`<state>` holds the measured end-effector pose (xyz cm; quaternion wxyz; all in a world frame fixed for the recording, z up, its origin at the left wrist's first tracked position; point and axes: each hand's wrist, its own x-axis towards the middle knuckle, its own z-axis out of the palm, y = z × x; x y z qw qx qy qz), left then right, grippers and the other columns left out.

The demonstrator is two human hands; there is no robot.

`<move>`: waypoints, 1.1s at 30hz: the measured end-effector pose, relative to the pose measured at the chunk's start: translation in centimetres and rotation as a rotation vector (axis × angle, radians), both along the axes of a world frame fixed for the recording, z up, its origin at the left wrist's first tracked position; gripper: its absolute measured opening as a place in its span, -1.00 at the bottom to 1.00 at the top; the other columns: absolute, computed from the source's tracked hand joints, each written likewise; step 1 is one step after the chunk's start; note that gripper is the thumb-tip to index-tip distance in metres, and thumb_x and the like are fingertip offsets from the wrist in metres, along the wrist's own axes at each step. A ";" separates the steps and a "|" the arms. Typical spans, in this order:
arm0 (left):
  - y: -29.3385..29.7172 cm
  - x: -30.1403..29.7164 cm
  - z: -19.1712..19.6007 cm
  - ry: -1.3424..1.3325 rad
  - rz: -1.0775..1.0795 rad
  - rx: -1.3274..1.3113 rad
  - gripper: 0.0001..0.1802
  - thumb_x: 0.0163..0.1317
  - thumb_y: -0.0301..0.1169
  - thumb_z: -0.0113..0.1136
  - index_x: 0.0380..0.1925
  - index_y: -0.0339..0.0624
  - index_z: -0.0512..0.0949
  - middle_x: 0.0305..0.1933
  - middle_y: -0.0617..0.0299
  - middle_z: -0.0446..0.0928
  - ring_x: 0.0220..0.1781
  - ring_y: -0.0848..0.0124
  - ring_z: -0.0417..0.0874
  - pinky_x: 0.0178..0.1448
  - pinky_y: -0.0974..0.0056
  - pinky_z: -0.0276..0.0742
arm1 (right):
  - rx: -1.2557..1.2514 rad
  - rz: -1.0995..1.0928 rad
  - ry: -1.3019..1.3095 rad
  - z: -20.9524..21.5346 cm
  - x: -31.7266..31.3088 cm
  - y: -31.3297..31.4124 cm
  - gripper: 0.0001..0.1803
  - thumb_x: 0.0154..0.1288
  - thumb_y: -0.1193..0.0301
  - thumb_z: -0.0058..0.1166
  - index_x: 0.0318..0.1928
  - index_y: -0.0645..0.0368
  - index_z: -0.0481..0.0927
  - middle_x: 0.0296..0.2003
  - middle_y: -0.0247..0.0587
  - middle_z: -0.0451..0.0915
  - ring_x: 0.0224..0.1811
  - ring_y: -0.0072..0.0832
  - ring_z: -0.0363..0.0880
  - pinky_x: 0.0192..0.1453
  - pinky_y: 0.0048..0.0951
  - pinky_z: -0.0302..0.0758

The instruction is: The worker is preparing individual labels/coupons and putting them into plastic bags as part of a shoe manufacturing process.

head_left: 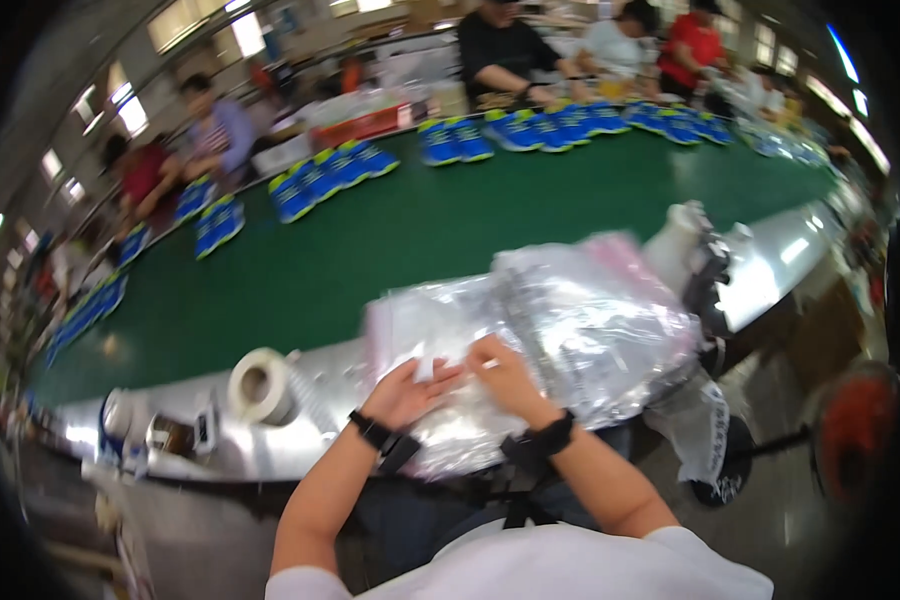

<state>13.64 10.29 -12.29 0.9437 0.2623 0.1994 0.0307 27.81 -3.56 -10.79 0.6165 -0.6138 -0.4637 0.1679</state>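
Left hand (402, 397) hanging open, right hand (507, 380) half-curled, grips unclear; plastic bags (610, 325) overlapping near edge of metal ledge (238, 452), likely for reach.

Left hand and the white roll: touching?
Apart. The head view shows a strip of shiny metal worktop between the left hand and the white roll to its left.
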 end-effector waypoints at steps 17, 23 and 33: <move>0.3 1.3 2.2 0.280 -0.039 0.521 -0.66 0.29 -0.38 -0.20 -0.05 -0.38 0.40 -0.13 -0.02 0.47 -0.20 0.21 0.61 -0.17 0.21 0.61 | -0.113 0.098 0.187 3.3 0.6 -0.6 -0.85 0.21 0.42 0.00 -0.38 0.28 0.48 -0.41 -0.30 0.42 -0.31 -0.56 0.35 -0.16 -0.54 0.30; 1.8 1.8 -0.3 0.210 -0.157 0.459 -0.35 0.30 0.06 -0.18 0.02 -0.38 0.32 -0.09 -0.02 0.46 -0.22 0.19 0.61 -0.21 0.20 0.53 | -0.138 0.280 -0.120 4.1 -4.3 -1.0 -0.61 0.09 0.38 0.17 -0.09 0.25 0.40 -0.14 -0.07 0.40 -0.05 -0.26 0.42 0.03 -0.36 0.36; 0.2 -7.2 5.9 0.213 -0.395 0.409 -0.11 0.26 0.24 -0.65 0.30 -0.34 -0.13 0.01 -0.26 0.43 -0.57 0.33 0.60 -0.39 0.31 0.62 | -0.317 0.145 -0.688 2.0 -9.0 -3.9 -0.28 -0.19 0.42 0.29 0.07 0.23 0.29 -0.04 -0.05 0.35 -0.06 -0.18 0.46 -0.18 -0.34 0.53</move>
